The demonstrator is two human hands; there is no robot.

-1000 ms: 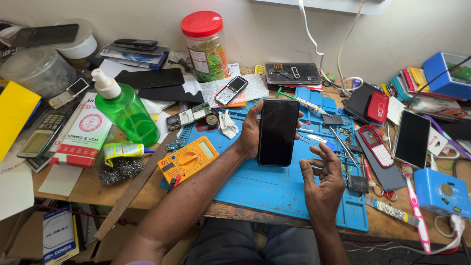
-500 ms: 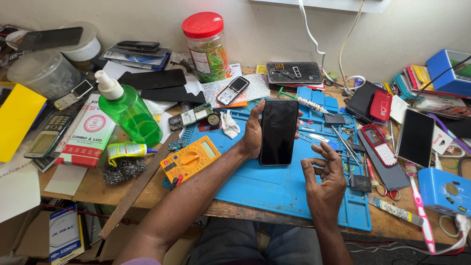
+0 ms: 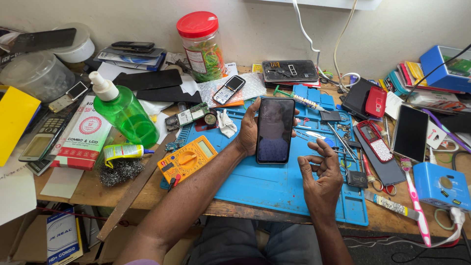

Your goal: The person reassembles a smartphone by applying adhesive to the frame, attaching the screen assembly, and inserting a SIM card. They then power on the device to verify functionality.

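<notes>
Head view, read left to right. At far left a flat yellow box (image 3: 14,120) and a grey calculator (image 3: 43,135) lie beside a red-and-white carton (image 3: 81,140). Next stands a translucent green plastic bottle (image 3: 128,118) with a white pump cap, tilted; below it, a small yellow glue tube (image 3: 123,151) and a tangle of steel wool (image 3: 114,172). A yellow multimeter (image 3: 188,158), boxy with a round dial, rests at the left edge of the blue rubbery work mat (image 3: 274,189). Behind, against the wall, a clear jar (image 3: 202,46) with a red lid holds coloured bands.

Centre: the left hand (image 3: 249,131) cradles a black smartphone (image 3: 274,130) upright above the mat, thumb on one long edge and fingertips wrapped round the other; its glossy rectangular screen is dark and reflective. Just to the right and lower, the right hand (image 3: 321,174) hovers palm up, fingers loosely curled, apart from the phone and holding nothing that can be made out.

Further right lie metal tweezers (image 3: 338,140), a red keypad phone (image 3: 374,140), a dark glass panel (image 3: 410,132), a pink-and-white toothbrush (image 3: 414,196) and a blue plastic box (image 3: 440,186).
</notes>
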